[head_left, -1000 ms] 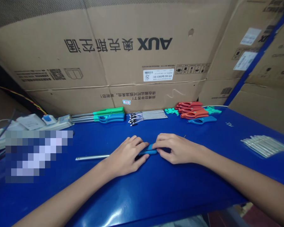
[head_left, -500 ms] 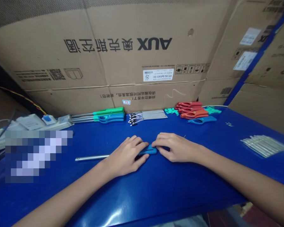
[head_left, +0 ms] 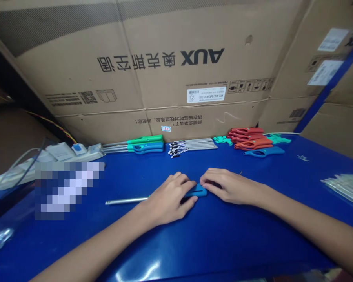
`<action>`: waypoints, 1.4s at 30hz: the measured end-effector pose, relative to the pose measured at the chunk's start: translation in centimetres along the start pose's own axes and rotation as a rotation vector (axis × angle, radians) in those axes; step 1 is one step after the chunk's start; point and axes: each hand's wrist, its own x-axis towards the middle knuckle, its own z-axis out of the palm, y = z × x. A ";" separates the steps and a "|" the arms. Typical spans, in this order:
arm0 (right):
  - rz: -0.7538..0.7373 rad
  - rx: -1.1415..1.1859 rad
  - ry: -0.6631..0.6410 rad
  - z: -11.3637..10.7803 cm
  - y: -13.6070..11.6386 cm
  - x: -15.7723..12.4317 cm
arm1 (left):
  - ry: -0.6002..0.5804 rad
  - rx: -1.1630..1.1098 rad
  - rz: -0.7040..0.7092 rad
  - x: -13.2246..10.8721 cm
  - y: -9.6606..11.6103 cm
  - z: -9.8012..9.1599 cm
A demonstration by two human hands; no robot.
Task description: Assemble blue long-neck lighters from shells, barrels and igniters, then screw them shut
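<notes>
A blue long-reach lighter [head_left: 198, 190] lies on the blue table, its metal tube [head_left: 126, 201] pointing left. My left hand [head_left: 172, 199] is closed over the middle of the lighter, with fingers on the far side and thumb on the near side. A dark slot shows in the handle's end. My right hand [head_left: 228, 186] is pinched at that right end, its fingertips touching or very near the handle. A thin dark tip [head_left: 241, 172] sticks out behind my right hand; whether I hold it is unclear.
Assembled green and blue lighters [head_left: 148, 144], wired metal tubes [head_left: 194, 145], teal pieces [head_left: 222, 140] and red, orange and blue handles [head_left: 253, 139] line the back by a cardboard wall [head_left: 164, 90]. Clear tubes [head_left: 345, 188] lie right. A power strip [head_left: 85, 153] stands left.
The camera view has turned a little to the left, so the scene sits further right. My right fingers look slightly more curled at the lighter's end; my left hand keeps its hold.
</notes>
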 end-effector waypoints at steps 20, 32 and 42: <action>0.067 -0.133 -0.028 -0.5 -0.9 0.0 | 0.009 -0.022 0.032 0.1 -0.1 0.1; 0.033 0.037 -0.003 -0.6 -0.7 0.1 | 0.005 0.000 0.043 0.1 0.0 0.0; 0.080 -0.254 -0.021 0.1 -1.4 0.7 | 0.012 -0.010 0.041 0.1 0.0 0.1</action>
